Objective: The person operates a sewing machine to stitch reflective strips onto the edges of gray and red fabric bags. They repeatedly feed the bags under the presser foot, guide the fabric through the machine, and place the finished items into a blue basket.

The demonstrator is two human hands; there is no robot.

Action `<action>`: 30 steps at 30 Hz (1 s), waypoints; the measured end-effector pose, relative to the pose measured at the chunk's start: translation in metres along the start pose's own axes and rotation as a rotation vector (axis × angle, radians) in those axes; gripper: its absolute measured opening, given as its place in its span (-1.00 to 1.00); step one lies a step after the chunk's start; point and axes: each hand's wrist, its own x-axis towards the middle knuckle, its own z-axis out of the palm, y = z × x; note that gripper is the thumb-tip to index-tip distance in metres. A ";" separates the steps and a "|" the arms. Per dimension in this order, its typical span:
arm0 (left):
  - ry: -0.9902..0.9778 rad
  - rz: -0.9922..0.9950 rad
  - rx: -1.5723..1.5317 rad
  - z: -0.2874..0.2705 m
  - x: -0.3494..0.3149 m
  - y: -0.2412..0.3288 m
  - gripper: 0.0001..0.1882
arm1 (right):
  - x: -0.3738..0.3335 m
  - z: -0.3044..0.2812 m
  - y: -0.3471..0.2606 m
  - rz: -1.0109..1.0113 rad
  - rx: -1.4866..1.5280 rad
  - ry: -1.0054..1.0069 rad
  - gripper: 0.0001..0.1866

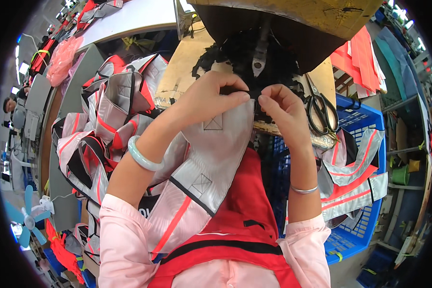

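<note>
My left hand [218, 98] is closed in a pinch on the top end of a silver-grey reflective fabric strip [221, 149]. The strip has black edging, stitched crossed squares and an orange stripe, and it hangs down over my red apron [247, 192]. Close beside it, my right hand [285, 108] pinches at a short black tape [255, 92] on the same end of the strip. Just beyond my fingers, a metal machine part with a hole [258, 65] stands among black scraps [235, 55]. The fingertips cover part of the tape.
Black-handled scissors [321, 113] lie right of my right hand on the worn board [182, 62]. A blue basket [355, 245] with similar strips stands at the right. Many more strips [105, 110] are heaped at the left. A brown-yellow panel [302, 17] overhangs the work spot.
</note>
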 end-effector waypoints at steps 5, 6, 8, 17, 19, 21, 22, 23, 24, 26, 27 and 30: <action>0.010 -0.021 -0.047 -0.002 0.013 -0.007 -0.66 | 0.013 -0.003 0.007 0.016 0.058 -0.011 -0.85; 0.011 -0.014 -0.044 -0.003 0.015 -0.009 -0.66 | 0.015 -0.002 0.007 0.024 0.071 -0.010 -0.85; 0.011 -0.058 -0.086 -0.006 0.018 -0.010 -0.66 | 0.018 0.001 0.007 0.040 0.098 -0.009 -0.85; 0.005 -0.112 -0.123 -0.007 0.025 -0.007 -0.69 | 0.030 0.006 0.013 0.031 0.259 0.008 -0.85; 0.020 -0.120 -0.145 -0.007 0.024 -0.008 -0.70 | 0.031 0.007 0.011 0.028 0.304 0.006 -0.86; 0.046 -0.111 -0.159 -0.005 0.025 -0.010 -0.71 | 0.033 0.007 0.012 0.023 0.357 0.005 -0.86; 0.045 -0.123 -0.177 -0.005 0.025 -0.009 -0.71 | 0.034 0.007 0.013 0.018 0.387 0.006 -0.87; 0.044 -0.135 -0.194 -0.005 0.026 -0.008 -0.71 | 0.035 0.007 0.014 0.013 0.417 0.006 -0.87; 0.046 -0.149 -0.211 -0.006 0.027 -0.008 -0.72 | 0.037 0.006 0.015 0.005 0.418 0.001 -0.88; 0.053 -0.172 -0.226 -0.005 0.028 -0.009 -0.71 | 0.036 0.008 0.016 0.008 0.417 0.019 -0.88; 0.056 -0.180 -0.235 -0.005 0.028 -0.011 -0.71 | 0.035 0.009 0.016 0.006 0.414 0.030 -0.88; 0.046 -0.135 -0.266 -0.005 0.027 -0.013 -0.70 | 0.031 0.014 0.019 -0.018 0.458 0.056 -0.89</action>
